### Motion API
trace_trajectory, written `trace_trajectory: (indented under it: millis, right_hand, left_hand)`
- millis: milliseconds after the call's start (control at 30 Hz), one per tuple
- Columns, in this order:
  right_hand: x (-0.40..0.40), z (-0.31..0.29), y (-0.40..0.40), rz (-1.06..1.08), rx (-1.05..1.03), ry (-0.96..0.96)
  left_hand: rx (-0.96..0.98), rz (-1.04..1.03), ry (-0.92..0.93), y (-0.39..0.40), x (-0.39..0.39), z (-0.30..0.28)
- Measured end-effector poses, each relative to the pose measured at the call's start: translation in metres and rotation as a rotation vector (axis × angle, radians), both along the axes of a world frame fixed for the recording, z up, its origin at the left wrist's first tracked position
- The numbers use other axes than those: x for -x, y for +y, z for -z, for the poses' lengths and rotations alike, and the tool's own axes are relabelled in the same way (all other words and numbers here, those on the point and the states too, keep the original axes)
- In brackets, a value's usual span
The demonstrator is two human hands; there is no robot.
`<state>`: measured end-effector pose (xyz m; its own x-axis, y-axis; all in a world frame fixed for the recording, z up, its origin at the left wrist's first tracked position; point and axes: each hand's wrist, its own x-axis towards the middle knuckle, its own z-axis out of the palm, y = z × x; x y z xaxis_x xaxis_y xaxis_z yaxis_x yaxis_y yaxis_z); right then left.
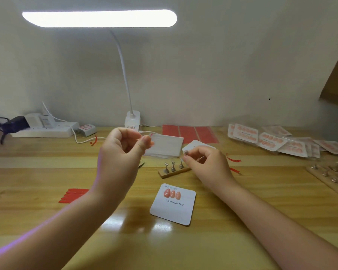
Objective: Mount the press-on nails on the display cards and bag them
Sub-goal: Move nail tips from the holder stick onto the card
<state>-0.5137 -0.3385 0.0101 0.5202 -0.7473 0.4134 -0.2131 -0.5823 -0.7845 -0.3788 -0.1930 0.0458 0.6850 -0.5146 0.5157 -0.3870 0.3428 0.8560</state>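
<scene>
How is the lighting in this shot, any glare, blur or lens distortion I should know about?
Head view: the long white desk lamp bar is blown out to pure white; its light makes bright glare patches on the glossy wooden table beside the white square nail card; the left hand looks soft with motion blur; the wide lens bends the table edge, and a purple fringe lines the left forearm.

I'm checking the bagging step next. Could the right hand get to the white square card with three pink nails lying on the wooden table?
Probably yes. The white square card lies uncovered just nearer than the right hand, with nothing lying between; that hand seems to pinch something small, though.
</scene>
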Motion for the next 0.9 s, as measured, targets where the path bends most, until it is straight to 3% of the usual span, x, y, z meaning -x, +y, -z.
trace_trajectory:
  millis: [167,367,633,767,900]
  right_hand:
    - [-0.001,0.009,-0.007,0.071,0.055,0.083]
    - [-0.004,0.012,-0.009,0.208,0.165,0.35]
    - [-0.002,0.014,-0.014,0.097,0.059,0.208]
    - [-0.001,0.018,-0.016,0.132,0.102,0.144]
    - [-0.004,0.019,-0.017,0.142,0.134,0.262]
  left_hand:
    - [-0.061,0.047,0.024,-0.002,0.008,0.017]
    - [-0.085,0.05,0.006,-0.003,0.011,0.022]
    - [-0.105,0.048,-0.006,-0.004,0.01,0.024]
    - [-0.117,0.045,-0.015,-0.004,0.01,0.025]
    - [-0.131,0.052,-0.014,-0.004,0.01,0.027]
